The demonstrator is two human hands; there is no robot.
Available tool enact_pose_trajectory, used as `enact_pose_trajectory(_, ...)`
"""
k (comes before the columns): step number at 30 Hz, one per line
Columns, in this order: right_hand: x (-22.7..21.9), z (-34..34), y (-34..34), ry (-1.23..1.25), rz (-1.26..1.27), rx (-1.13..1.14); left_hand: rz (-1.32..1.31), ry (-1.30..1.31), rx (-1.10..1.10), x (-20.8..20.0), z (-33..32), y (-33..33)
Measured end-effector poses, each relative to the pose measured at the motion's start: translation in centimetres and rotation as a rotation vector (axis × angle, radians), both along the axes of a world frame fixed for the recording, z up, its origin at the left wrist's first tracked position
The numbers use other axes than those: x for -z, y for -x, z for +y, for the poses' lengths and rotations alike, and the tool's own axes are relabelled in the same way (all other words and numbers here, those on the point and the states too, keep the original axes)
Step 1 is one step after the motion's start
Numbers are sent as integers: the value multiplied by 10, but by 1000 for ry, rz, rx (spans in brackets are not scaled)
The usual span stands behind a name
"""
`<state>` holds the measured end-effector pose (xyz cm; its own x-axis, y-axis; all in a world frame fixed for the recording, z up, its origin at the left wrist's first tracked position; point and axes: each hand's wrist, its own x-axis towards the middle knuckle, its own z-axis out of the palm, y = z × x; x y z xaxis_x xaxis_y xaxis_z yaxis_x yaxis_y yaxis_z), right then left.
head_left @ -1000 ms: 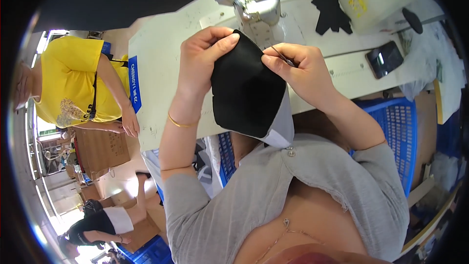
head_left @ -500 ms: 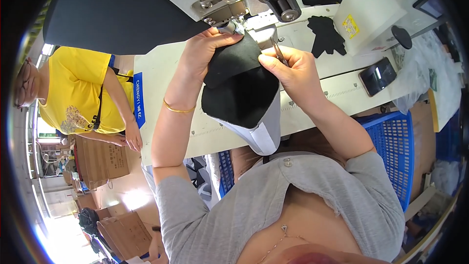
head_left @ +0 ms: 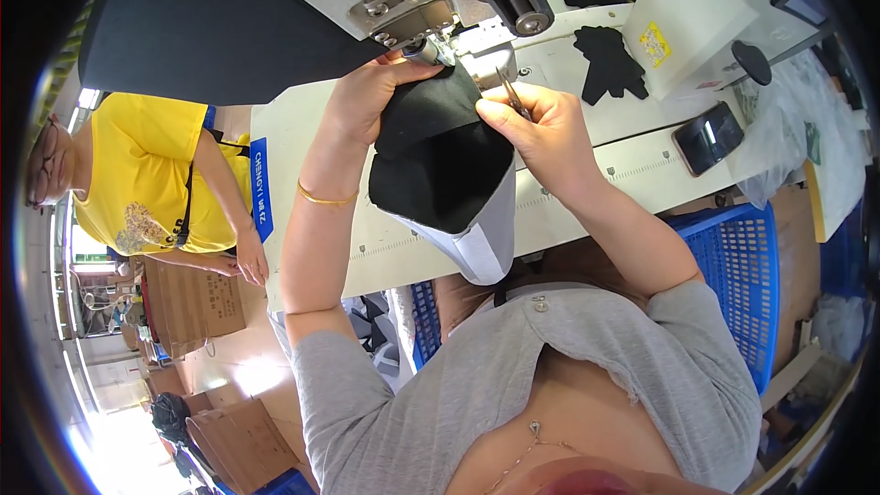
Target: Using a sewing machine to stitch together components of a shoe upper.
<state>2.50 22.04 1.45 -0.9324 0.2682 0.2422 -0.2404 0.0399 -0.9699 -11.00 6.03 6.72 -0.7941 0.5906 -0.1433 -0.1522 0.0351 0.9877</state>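
Observation:
Up at the sewing machine's needle area [head_left: 444, 44], a black fabric piece with a pale grey outer side [head_left: 440, 170] hangs toward me, its black inside open to view. My left hand [head_left: 367, 96] pinches its upper left edge, thumb on top, close beside the needle area; some of the fingers are hidden. On the other edge, my right hand [head_left: 543, 128] has thumb and forefinger closed at the fabric. That hand also grips a slim, pointed metal tool [head_left: 511, 94], tip toward the machine. Whether it is tweezers or snips I cannot make out.
Black gloves [head_left: 607, 64] and a phone [head_left: 708, 139] lie on the white worktable [head_left: 316, 220], right of my hands. A large dark panel [head_left: 220, 27] overhangs the left. Blue baskets [head_left: 733, 284] stand below the table. A person in yellow [head_left: 151, 174] is at the left end.
The fabric piece and both hands have shifted slightly left. The pointed tool now stands out more clearly from my right hand. Both holds look the same.

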Motion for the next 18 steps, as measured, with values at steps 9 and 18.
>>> enact_pose_trajectory(9,5,-3,7,-24,53,14,441,249,-145,3,-3,-6)
enact_pose_trajectory(18,-1,-2,0,147,8,-59,1703,557,15,6,-11,-92)
